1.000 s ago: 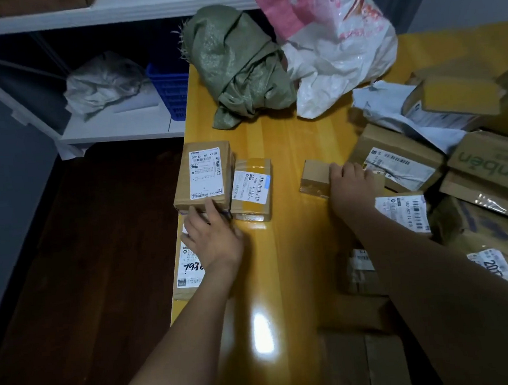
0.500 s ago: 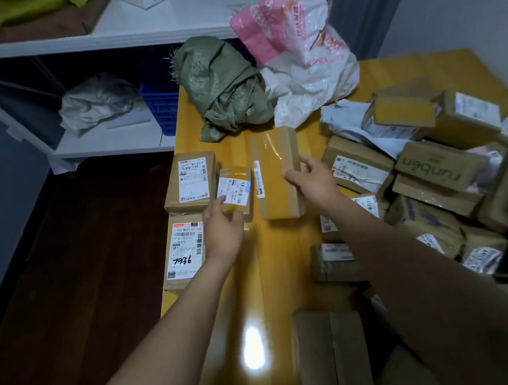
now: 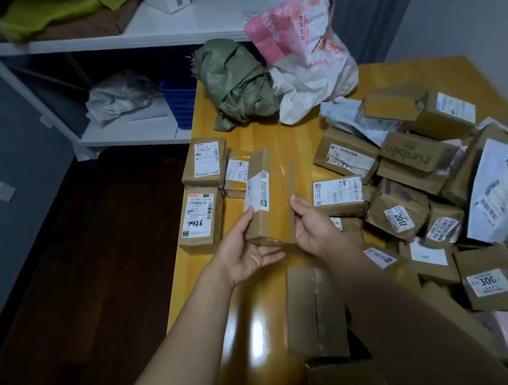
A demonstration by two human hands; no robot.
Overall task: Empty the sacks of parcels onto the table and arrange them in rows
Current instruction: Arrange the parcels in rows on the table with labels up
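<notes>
Yellow wooden table (image 3: 275, 136) stands beside white shelving (image 3: 131, 38) in a dim room. At 12 o'clock a green woven sack (image 3: 235, 84) lies crumpled, touching a pink-and-white plastic sack (image 3: 306, 57); what either holds cannot be told. A heap of parcels (image 3: 413, 179) covers the 3 o'clock side. Three labelled parcels (image 3: 201, 217) lie flat at 9 o'clock. At centre, the left hand (image 3: 245, 253) and right hand (image 3: 313, 230) grip a taped parcel (image 3: 273, 197) between them, tilted above the table.
</notes>
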